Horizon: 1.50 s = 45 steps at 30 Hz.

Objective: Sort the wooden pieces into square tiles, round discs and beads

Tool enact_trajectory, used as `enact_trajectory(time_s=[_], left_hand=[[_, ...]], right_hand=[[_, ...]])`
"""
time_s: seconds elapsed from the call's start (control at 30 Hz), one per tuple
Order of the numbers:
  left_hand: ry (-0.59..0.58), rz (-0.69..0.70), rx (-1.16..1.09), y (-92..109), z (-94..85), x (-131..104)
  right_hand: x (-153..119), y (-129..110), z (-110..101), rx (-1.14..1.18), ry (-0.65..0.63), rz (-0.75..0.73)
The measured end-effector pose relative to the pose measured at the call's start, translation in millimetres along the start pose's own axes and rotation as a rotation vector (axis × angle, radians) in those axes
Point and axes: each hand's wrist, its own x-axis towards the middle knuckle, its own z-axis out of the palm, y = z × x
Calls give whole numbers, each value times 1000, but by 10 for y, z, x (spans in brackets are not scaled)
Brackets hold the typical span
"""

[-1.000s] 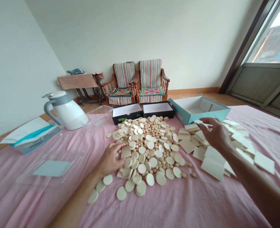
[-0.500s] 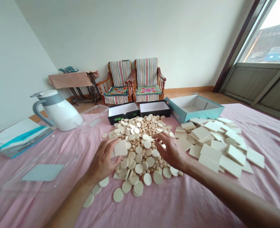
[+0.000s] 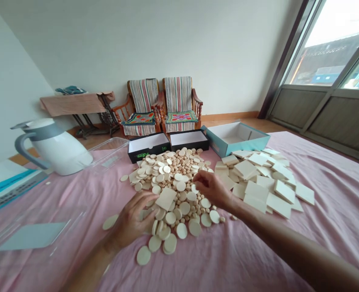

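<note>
A heap of pale wooden discs (image 3: 184, 209) and small wooden beads lies in front of me. My left hand (image 3: 135, 217) reaches over the heap's left side, fingers curved and thumb apart. Its fingertips are at the left edge of a square wooden tile (image 3: 166, 198), which lies tilted above the discs; I cannot tell whether they touch it. Over the heap's right side is my right hand (image 3: 213, 187), with index finger and thumb closed together. Whatever is between those fingertips is hidden. One disc (image 3: 194, 188) shows right beside them. Left of my left wrist is a blurred disc (image 3: 110, 222).
Square tiles (image 3: 255, 196) are piled on the right. Two black boxes (image 3: 149, 154) and a blue box (image 3: 237, 148) stand behind the heap. A jug (image 3: 57, 152), clear plastic trays (image 3: 31, 236) and a white-blue box (image 3: 9, 184) are on the left. Pink cloth (image 3: 216, 259) covers the surface.
The view has turned right. The square tile has shifted right and rotated. My left hand is lower; my right fingers have drawn together. A disc now appears left of my left wrist.
</note>
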Motion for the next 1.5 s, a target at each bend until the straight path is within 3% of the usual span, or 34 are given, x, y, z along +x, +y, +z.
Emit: enact_trajectory(time_s=[0.13, 0.27, 0.4, 0.57, 0.63, 0.73, 0.97, 1.1, 1.17, 1.27, 1.5], left_hand=[[21, -42, -9, -41, 10, 10], [35, -66, -76, -84, -52, -3], [-73, -51, -165, -98, -182, -16], [-227, -48, -202, -22, -250, 0], [-258, -65, -196, 17, -232, 7], [-262, -71, -151, 35, -192, 4], [-214, -139, 141, -215, -147, -62], [-128, -227, 220, -325, -82, -71], [-115, -232, 197, -318, -36, -56], [-144, -238, 171, -282, 19, -12], [-378, -254, 61, -310, -32, 217]], right_hand=[[-70, 83, -71, -136, -14, -63], [-117, -92, 131, -254, -137, -333], [52, -258, 374, -381, -342, -585], [228, -340, 472, -424, -444, -591], [206, -339, 407, -421, -387, -573], [128, -236, 172, -426, -184, -511], [104, 529, -876, -799, 346, -197], [144, 827, -1246, -919, 495, -57], [154, 865, -1242, -884, 543, -73], [144, 841, -1072, -777, 537, -185], [32, 749, -713, -646, 419, -306]])
